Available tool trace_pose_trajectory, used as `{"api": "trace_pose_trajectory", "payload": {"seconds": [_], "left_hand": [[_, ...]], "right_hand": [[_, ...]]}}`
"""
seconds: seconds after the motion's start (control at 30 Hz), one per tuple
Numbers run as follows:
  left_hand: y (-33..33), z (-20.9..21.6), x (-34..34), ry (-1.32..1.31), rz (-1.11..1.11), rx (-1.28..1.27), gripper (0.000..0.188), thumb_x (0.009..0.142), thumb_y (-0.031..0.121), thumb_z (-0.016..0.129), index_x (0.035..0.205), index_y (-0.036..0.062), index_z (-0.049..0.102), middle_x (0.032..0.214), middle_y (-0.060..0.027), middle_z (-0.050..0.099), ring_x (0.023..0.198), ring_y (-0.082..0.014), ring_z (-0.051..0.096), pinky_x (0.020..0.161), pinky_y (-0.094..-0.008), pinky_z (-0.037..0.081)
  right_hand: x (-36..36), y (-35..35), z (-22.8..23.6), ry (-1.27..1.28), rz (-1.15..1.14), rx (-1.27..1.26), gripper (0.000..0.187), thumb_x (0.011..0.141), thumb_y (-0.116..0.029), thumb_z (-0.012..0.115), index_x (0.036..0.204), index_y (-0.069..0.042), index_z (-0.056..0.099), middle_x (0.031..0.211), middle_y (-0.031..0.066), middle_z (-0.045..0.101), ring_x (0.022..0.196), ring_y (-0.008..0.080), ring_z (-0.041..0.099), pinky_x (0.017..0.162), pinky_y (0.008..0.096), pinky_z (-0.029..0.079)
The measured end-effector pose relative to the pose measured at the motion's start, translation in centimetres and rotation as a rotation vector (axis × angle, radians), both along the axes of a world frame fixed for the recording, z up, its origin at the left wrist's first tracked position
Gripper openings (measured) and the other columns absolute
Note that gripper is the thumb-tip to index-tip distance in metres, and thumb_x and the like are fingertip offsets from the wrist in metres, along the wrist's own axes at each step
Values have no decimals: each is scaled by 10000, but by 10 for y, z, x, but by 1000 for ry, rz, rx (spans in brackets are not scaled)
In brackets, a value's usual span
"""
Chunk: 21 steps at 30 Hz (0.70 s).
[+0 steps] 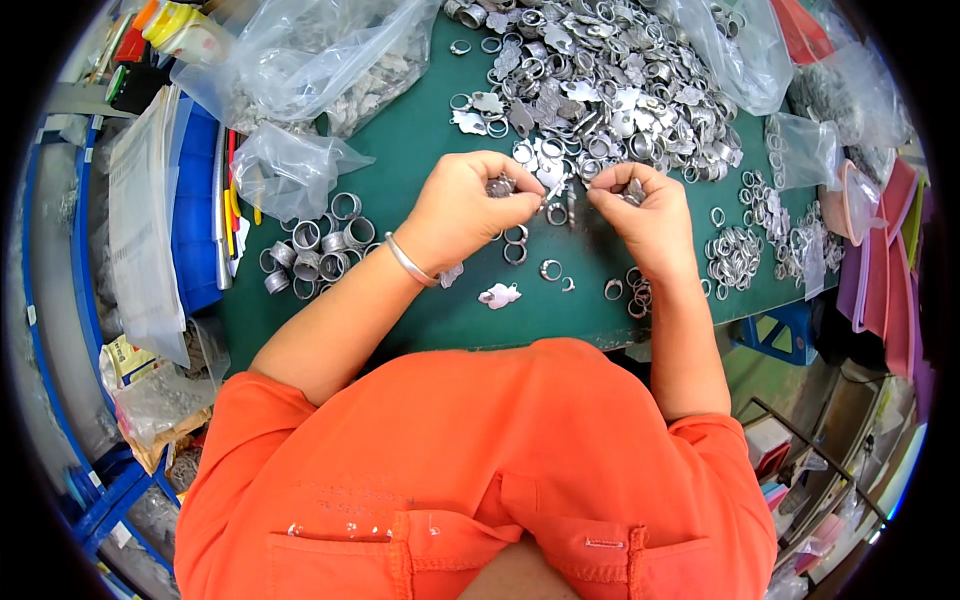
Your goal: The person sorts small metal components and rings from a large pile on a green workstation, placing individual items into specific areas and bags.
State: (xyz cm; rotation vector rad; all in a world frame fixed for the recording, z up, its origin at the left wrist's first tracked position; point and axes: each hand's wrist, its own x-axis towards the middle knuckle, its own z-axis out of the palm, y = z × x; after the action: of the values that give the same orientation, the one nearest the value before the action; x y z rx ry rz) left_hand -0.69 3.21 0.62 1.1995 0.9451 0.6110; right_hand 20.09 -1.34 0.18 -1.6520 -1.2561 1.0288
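Both hands meet over the near edge of a large heap of grey metal rings and flat ornaments (640, 85). My left hand (465, 200), with a bangle (410, 260) on its wrist, is closed in a pinch. Small grey metal pieces (500, 187) show inside its curled fingers. My right hand (645, 215) is pinched shut too, with grey metal pieces (632, 192) in its curl. What lies at the fingertips is too small to make out. Loose rings (551, 269) and a flat silvery ornament (499, 295) lie just below the hands.
Wide rings (325, 245) are piled left of my left forearm. Small rings (733, 260) form a group at the right. Clear plastic bags (300, 70) stand behind, over the green tabletop (400, 320). Papers and a blue tray (197, 220) border the left side; pink bins (885, 270) the right.
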Motion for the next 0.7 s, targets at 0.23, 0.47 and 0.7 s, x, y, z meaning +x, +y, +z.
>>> {"api": "trace_pose_trajectory", "payload": {"seconds": [0.23, 0.47, 0.7], "left_hand": [[-7, -23, -15, -665, 48, -677, 141, 846, 24, 653, 965, 14, 579, 782, -26, 565, 593, -67, 445, 506, -196, 345], [-10, -18, -14, -685, -43, -614, 182, 836, 31, 659, 990, 2, 566, 816, -42, 576, 574, -58, 415, 520, -207, 352], [-12, -6, -18, -717, -103, -525, 413, 817, 61, 658, 1195, -32, 520, 856, -79, 590, 594, -117, 474, 539, -232, 412]], "right_hand": [[-4, -6, 0, -112, -26, -13, 113, 765, -51, 692, 849, 16, 656, 708, 37, 640, 659, 119, 590, 619, 271, 485], [-31, -9, -5, -642, 78, 103, 220, 755, -176, 702, 864, -2, 626, 838, 179, 606, 756, 377, 613, 666, 453, 503], [-26, -11, -9, -695, 83, 142, 185, 760, -145, 664, 870, -9, 605, 837, 184, 594, 743, 398, 615, 661, 476, 505]]}}
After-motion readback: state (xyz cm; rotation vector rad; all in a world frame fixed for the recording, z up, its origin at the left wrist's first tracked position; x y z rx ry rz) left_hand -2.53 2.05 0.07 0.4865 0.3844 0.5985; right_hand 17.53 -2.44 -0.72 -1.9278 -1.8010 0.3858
